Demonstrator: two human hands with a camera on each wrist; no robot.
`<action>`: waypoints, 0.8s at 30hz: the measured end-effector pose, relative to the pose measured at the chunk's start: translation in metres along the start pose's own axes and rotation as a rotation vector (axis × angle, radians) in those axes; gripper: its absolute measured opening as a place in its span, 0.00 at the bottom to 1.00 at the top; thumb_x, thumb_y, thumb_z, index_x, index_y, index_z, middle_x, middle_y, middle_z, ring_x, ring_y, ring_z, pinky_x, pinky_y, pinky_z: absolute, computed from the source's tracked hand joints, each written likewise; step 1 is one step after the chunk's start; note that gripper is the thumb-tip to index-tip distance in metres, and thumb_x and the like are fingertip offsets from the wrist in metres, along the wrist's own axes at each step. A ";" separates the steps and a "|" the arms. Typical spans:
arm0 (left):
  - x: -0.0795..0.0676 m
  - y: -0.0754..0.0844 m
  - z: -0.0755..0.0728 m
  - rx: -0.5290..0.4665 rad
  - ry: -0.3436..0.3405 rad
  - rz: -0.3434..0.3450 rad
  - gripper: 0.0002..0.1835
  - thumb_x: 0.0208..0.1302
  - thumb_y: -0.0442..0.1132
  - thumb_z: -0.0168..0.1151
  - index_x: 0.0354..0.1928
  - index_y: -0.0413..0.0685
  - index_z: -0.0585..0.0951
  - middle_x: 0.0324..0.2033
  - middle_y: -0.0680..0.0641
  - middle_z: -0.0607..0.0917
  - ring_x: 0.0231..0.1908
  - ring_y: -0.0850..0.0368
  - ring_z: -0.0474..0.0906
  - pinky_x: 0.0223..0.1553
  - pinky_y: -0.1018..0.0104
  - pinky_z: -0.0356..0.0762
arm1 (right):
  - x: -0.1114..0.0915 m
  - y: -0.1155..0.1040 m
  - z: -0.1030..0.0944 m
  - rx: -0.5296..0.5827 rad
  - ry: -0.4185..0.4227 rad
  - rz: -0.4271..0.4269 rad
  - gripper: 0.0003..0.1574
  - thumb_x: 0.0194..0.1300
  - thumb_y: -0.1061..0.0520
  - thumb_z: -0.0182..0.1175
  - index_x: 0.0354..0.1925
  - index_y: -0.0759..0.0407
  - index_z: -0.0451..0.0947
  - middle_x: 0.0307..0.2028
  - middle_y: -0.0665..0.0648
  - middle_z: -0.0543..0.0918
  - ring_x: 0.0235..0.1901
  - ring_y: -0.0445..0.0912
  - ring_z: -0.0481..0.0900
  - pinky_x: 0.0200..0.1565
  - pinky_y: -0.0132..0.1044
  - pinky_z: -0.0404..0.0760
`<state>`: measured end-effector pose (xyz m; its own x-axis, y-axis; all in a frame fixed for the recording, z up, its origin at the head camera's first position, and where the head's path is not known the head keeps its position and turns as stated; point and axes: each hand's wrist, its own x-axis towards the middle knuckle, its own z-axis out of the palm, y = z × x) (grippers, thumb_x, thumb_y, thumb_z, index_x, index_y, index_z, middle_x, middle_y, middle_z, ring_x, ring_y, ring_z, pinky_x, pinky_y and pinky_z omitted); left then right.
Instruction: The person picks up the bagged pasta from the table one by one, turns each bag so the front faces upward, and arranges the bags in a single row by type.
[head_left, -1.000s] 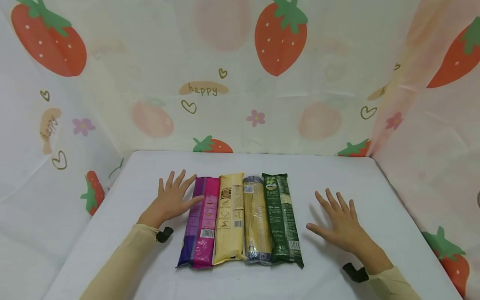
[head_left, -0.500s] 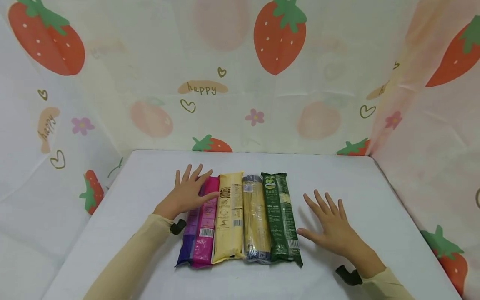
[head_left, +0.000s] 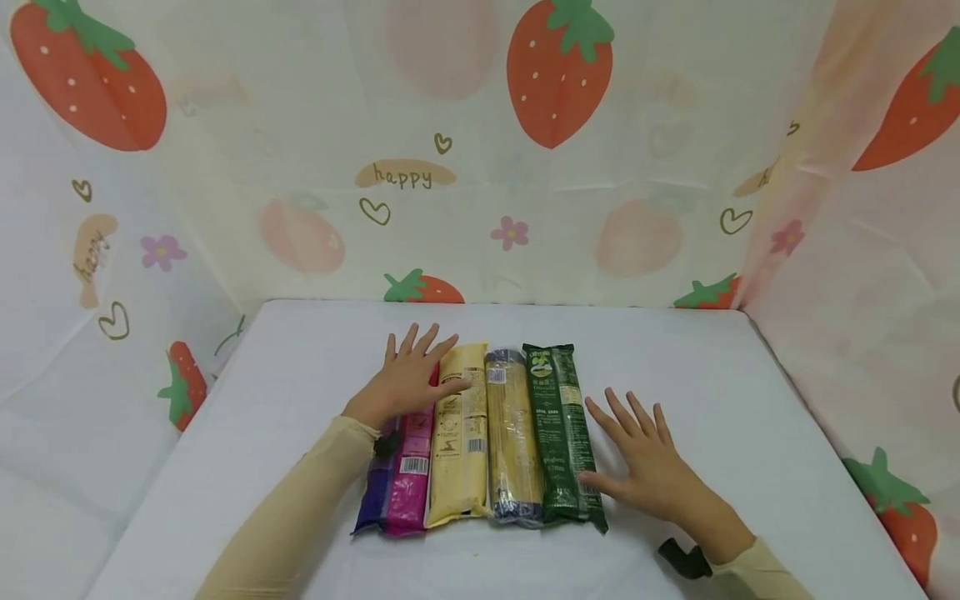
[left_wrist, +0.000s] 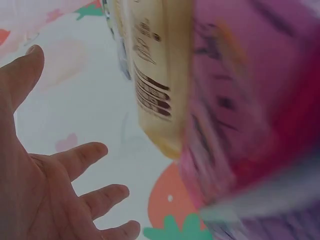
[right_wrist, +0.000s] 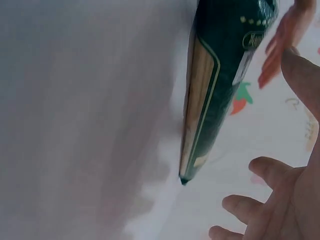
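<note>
Several long packs of dried noodles lie side by side on the white table. Leftmost is a purple and pink pack, then a yellow pack. A clear-wrapped bundle of straw-coloured noodles follows, with a green spaghetti pack at the right end. My left hand, fingers spread, is over the upper part of the purple and pink pack, its thumb overlapping the yellow one; it hides the pack's top. With fingers also spread, my right hand is beside the green pack, thumb overlapping its right edge. Neither hand holds anything.
The white table ends at a strawberry-print cloth behind it, and similar cloth hangs at both sides. Black wrist mounts show at the left cuff and the right cuff.
My left hand has moved right, from the purple and pink pack's left edge to over it and the yellow one. My right hand has shifted left to the green pack. The packs have stayed put.
</note>
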<state>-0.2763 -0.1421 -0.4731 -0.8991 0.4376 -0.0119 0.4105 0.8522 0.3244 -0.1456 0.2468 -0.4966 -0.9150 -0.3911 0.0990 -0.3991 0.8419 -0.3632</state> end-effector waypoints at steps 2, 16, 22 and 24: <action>0.004 0.004 0.001 0.001 -0.008 0.019 0.49 0.74 0.73 0.55 0.87 0.58 0.55 0.86 0.38 0.48 0.84 0.32 0.33 0.78 0.25 0.27 | 0.000 -0.002 0.002 0.006 -0.006 -0.006 0.65 0.66 0.24 0.67 0.87 0.47 0.53 0.86 0.63 0.48 0.83 0.70 0.42 0.76 0.78 0.37; 0.038 0.021 0.006 0.009 -0.095 0.048 0.48 0.77 0.72 0.51 0.88 0.58 0.53 0.86 0.39 0.47 0.85 0.35 0.34 0.79 0.28 0.29 | -0.003 -0.015 0.014 0.059 -0.034 -0.046 0.64 0.67 0.24 0.67 0.87 0.48 0.54 0.85 0.65 0.50 0.83 0.71 0.44 0.74 0.80 0.38; 0.054 0.030 0.010 0.022 -0.118 0.063 0.48 0.77 0.73 0.50 0.88 0.60 0.52 0.86 0.40 0.48 0.85 0.37 0.35 0.80 0.29 0.30 | -0.004 -0.018 0.017 0.066 -0.023 -0.079 0.63 0.68 0.24 0.66 0.86 0.49 0.54 0.85 0.67 0.51 0.82 0.73 0.46 0.73 0.81 0.41; 0.058 0.035 0.010 0.018 -0.116 0.074 0.48 0.77 0.74 0.49 0.88 0.60 0.52 0.86 0.40 0.48 0.85 0.37 0.36 0.80 0.29 0.31 | -0.004 -0.019 0.019 0.066 -0.024 -0.083 0.63 0.68 0.24 0.66 0.86 0.50 0.55 0.85 0.67 0.52 0.82 0.73 0.47 0.73 0.81 0.42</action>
<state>-0.3129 -0.0842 -0.4721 -0.8432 0.5285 -0.0983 0.4782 0.8210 0.3118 -0.1328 0.2254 -0.5075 -0.8770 -0.4680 0.1090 -0.4680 0.7801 -0.4153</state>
